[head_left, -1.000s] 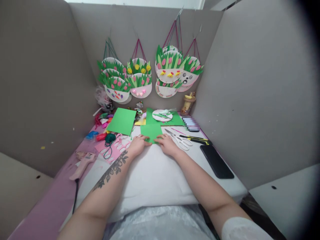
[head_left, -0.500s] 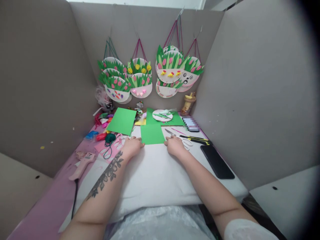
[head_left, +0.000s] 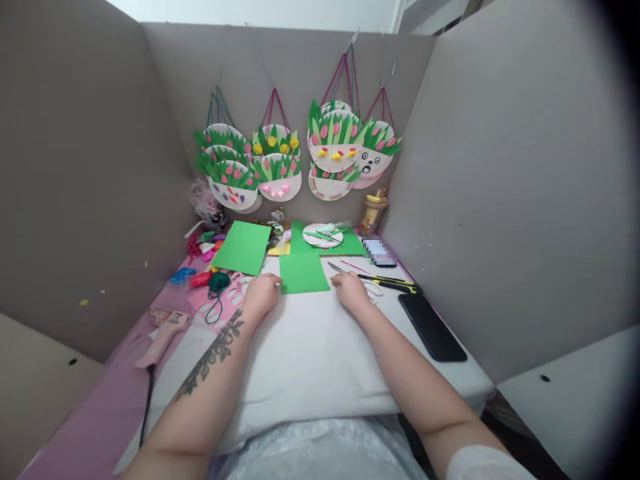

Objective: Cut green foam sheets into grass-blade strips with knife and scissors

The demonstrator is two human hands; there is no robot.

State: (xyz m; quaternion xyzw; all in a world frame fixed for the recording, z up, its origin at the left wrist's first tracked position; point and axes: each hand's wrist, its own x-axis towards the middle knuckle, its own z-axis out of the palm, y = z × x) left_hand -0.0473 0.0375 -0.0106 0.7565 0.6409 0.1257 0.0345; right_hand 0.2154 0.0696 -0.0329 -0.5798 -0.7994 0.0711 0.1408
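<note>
A small green paper sheet [head_left: 304, 272] lies flat on the white pad [head_left: 310, 353] in front of me. My left hand [head_left: 260, 297] rests on the pad with loosely curled fingers, and its fingertips touch the sheet's lower left corner. My right hand [head_left: 353, 292] rests just right of the sheet, a little apart from its edge. It lies over the handles of the white scissors [head_left: 373, 288], whose blades point back left. Neither hand grips anything that I can see.
A larger green sheet [head_left: 243, 247] lies back left and a paper plate [head_left: 323, 235] on green paper behind. A yellow-black knife [head_left: 393, 283] and black phone [head_left: 432, 327] lie to the right. A glue gun [head_left: 163, 328], green yarn [head_left: 219, 281] and pink scraps lie left. Paper-plate crafts [head_left: 280, 175] hang on the back wall.
One second ago both hands pressed on the green sheet's near edge. They have slid apart to its two sides, the right hand onto the scissors, and the whole sheet now shows flat.
</note>
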